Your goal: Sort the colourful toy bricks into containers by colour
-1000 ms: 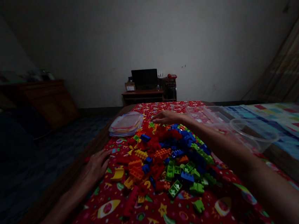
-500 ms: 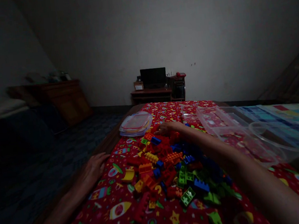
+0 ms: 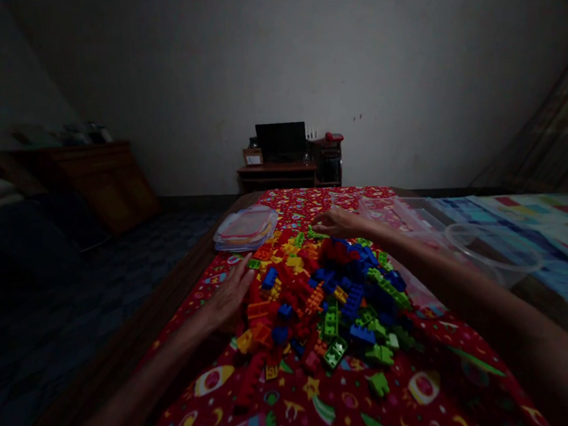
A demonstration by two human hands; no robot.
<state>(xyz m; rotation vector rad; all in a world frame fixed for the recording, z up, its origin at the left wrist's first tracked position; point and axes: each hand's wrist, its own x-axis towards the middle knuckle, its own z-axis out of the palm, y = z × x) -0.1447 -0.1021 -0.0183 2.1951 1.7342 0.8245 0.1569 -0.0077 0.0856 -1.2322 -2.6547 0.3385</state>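
Note:
A loose heap of toy building bricks (image 3: 316, 290) in red, orange, yellow, blue and green lies on a red cloth (image 3: 311, 391) printed with rockets and stars. My left hand (image 3: 231, 293) rests against the heap's left side, fingers stretched forward and nothing gripped. Over the far edge of the heap is my right hand (image 3: 339, 222). Its fingers point left and bend a little downward, close to a green brick (image 3: 316, 233); I see nothing held in them. My right forearm passes beside the blue and green bricks on the right.
Flat clear plastic lids (image 3: 246, 229) are stacked beyond the heap on the left. Clear plastic bins (image 3: 501, 249) stand to the right, by a blue patterned cloth (image 3: 566, 279). A desk (image 3: 277, 169) with a monitor (image 3: 281, 139) is at the far wall.
My left hand has moved forward and right, from the cloth to the heap's edge. My right hand has shifted right along the far side. The bricks lie bunched differently, and the view has shifted slightly.

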